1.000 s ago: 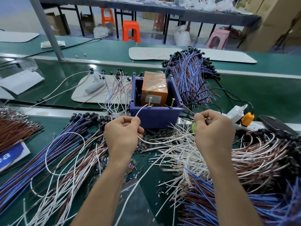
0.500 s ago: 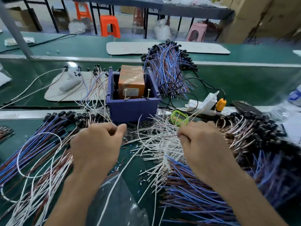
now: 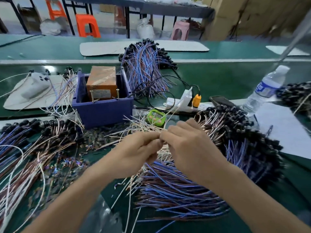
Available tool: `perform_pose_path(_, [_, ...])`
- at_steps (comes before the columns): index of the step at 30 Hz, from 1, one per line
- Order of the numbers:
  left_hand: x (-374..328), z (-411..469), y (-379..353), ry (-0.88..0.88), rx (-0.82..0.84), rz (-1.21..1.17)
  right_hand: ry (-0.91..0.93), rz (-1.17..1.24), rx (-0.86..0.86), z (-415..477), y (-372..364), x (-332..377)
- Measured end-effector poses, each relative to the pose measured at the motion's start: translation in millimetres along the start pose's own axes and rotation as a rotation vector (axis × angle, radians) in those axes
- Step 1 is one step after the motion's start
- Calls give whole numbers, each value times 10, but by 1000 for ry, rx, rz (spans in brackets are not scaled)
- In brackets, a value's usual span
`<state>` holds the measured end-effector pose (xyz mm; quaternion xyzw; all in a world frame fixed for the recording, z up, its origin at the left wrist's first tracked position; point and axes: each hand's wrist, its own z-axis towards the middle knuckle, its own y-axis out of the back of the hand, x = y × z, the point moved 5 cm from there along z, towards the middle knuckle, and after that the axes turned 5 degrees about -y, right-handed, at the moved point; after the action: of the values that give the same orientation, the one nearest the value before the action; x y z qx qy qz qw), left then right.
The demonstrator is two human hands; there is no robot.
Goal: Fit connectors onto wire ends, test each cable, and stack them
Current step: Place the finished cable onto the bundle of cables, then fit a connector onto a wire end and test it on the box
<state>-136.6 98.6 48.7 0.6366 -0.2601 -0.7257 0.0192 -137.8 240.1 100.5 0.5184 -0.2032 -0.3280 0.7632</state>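
Left hand (image 3: 136,152) and right hand (image 3: 186,145) meet above the white wires (image 3: 143,126), fingers curled, fingertips pinched together; the held item is too blurred to tell.

Bin (image 3: 102,113) mid-bench, block (image 3: 101,81) inside it, wire bundle (image 3: 144,69) behind right, power strip (image 3: 178,105) beside, bottle (image 3: 267,88) far right

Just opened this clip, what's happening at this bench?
A person works at a green bench covered in wire bundles. The left hand and right hand meet fingertip to fingertip over the loose white wires, in front of the blue box. Whether they pinch a wire is too blurred to tell.
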Motion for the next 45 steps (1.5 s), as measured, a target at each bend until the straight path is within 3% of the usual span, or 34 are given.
perform_pose_path(6, [90, 329, -14, 69, -170, 87, -15, -114, -72, -14, 74, -623])
perform_pose_path(10, [153, 441, -37, 136, -213, 326, -50, -186, 34, -1, 6, -1046])
perform_pose_path(14, [239, 421, -108, 162, -249, 515, -208, -192, 245, -45, -198, -1322])
perform_pose_path(17, [305, 372, -137, 136, -303, 500, -340, -147, 338, -129, -346, -1390])
perform_pose_path(20, [366, 334, -44, 114, -367, 421, -439, -75, 323, -172, -373, -1370])
perform_pose_path(24, [404, 365, -39, 84, -285, 509, -464, 58, 275, -161, -433, -1046])
perform_pose_path(31, [492, 312, -62, 43, -244, 320, -474, 435, 377, -95, -800, -372])
perform_pose_path(35, [653, 21, 305, 135, -442, 251, -567, 382, 342, -108, -794, -419])
perform_pose_path(38, [678, -252, 583, 157, -599, 214, -527, 315, 223, 15, -728, -219])
perform_pose_path(41, [713, -553, 795, 209, -678, 178, -458, 456, 152, 278, -729, 173])
perform_pose_path(45, [801, -968, 1086, 311, -774, 229, -360, 616, 206, 689, -851, 784])
